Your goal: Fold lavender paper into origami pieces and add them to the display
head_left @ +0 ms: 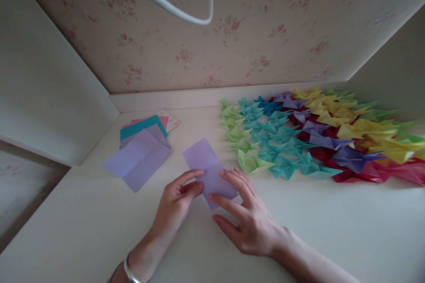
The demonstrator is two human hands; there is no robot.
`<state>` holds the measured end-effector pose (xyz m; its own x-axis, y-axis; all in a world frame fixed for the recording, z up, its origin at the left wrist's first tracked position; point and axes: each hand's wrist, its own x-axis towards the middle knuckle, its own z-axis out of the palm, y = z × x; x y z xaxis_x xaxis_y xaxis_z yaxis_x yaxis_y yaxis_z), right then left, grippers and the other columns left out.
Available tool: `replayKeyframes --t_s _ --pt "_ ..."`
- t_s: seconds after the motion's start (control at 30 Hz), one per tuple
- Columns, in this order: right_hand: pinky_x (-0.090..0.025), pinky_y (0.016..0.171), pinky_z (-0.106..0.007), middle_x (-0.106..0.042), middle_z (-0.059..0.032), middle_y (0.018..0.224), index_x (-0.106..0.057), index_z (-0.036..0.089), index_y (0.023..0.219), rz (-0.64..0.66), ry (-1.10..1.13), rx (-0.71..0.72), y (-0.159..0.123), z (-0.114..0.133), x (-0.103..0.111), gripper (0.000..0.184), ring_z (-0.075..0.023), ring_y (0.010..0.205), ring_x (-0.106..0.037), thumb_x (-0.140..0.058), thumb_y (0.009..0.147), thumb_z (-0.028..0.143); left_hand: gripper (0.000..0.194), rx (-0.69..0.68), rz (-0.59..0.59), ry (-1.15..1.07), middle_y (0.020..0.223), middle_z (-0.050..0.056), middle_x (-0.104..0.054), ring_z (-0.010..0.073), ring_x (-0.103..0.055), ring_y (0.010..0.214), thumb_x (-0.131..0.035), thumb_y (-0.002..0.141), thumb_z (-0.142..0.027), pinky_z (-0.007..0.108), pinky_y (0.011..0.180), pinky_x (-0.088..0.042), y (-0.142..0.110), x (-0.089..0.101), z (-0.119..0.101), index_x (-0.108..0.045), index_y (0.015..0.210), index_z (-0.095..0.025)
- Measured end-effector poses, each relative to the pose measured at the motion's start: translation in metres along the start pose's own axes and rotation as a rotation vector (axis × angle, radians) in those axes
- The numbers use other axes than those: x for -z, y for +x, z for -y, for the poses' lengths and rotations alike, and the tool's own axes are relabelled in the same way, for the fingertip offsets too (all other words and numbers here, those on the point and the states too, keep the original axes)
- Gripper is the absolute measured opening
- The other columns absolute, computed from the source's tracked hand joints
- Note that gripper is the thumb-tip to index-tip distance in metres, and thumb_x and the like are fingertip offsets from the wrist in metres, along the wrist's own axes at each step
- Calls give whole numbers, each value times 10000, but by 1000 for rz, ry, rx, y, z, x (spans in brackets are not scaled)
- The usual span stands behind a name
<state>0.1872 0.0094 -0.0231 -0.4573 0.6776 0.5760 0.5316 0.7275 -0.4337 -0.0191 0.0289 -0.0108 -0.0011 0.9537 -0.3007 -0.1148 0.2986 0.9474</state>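
Left hand [175, 201], lower centre, pinches lilac sheet [211, 177]; right hand [253, 221], loosely open, touches it. Seemingly folding; next needs aligned edges.

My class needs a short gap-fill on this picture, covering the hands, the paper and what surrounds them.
1. The left hand and right hand both touch a light ____ sheet.
2. The bracelet is on the ____ wrist.
3. Folded paper shapes stand in rows on the ____ side of the table.
4. The wall behind is printed with pink ____.

Missing words: purple; left; right; flowers.
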Motion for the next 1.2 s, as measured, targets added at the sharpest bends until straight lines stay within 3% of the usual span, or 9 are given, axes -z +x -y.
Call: replayKeyframes --t_s 0.13,0.27,0.4,0.57,0.73,0.9,0.97,1.1,1.2 --pt "-370 1109 -585 -595 -111 1340 -705 263 1089 -45 -108 27 0 -4 -3 272 -333 1322 -472 -657 847 148 257 -7 -14 -9 779 22 -763 162 -667 737 -800 730 -280 235 715 -516 0 -3 -1 -777 974 -202" --pt "-428 1079 -567 -633 -112 1298 -722 251 1029 -58 -67 13 1 -6 0 177 -332 1286 -515 -710 853 232 100 -103 -67 84 771 13 -755 150 -662 723 -786 749 -280 208 687 -519 -1 -3 0 -768 801 -198" --pt "-428 1086 -553 -628 -126 1292 -703 248 1097 -28 -44 31 2 -4 2 251 -326 1267 -533 -725 850 285 218 -60 -52 48 840 14 -763 168 -696 700 -792 750 -352 248 675 -577 -4 -5 -2 -753 906 -205" --pt "-370 1102 -611 -591 -127 1328 -691 270 1127 6 -74 63 2 -3 1 255 -332 1286 -511 -692 873 255 323 -40 -30 141 640 0 -735 173 -686 614 -790 756 -380 246 627 -581 -6 -8 -4 -742 1015 -193" --pt "-448 1064 -534 -619 -138 1235 -718 208 1033 -94 14 13 3 -1 0 167 -315 1238 -538 -658 883 166 274 -27 20 144 867 39 -792 202 -716 755 -773 774 -359 270 723 -587 -7 -10 -4 -783 996 -199" --pt "-525 949 -411 -616 -133 1189 -718 202 957 -181 162 -151 6 0 -2 137 -270 1144 -593 -615 907 126 274 58 74 69 1046 62 -789 261 -702 1002 -758 786 -355 309 879 -561 -7 -9 -1 -806 1006 -198" --pt "-527 928 -385 -612 -124 1194 -709 210 923 -182 256 -276 7 0 -2 116 -257 1121 -606 -606 922 158 306 35 103 114 1047 64 -790 262 -706 987 -739 807 -385 316 876 -557 -8 -7 -2 -796 1047 -204" --pt "-506 923 -357 -620 -95 1167 -703 226 811 -211 448 -571 9 -2 -3 161 -239 1089 -622 -614 936 276 309 -150 175 366 1008 65 -794 244 -712 893 -695 852 -390 283 792 -550 -12 -7 -7 -781 1092 -215" --pt "-493 894 -323 -630 -91 1147 -710 220 779 -241 539 -640 10 -5 -4 193 -237 1116 -607 -632 923 323 268 -291 219 517 842 43 -780 192 -679 737 -635 902 -367 231 658 -512 -14 -10 -11 -796 1047 -209"
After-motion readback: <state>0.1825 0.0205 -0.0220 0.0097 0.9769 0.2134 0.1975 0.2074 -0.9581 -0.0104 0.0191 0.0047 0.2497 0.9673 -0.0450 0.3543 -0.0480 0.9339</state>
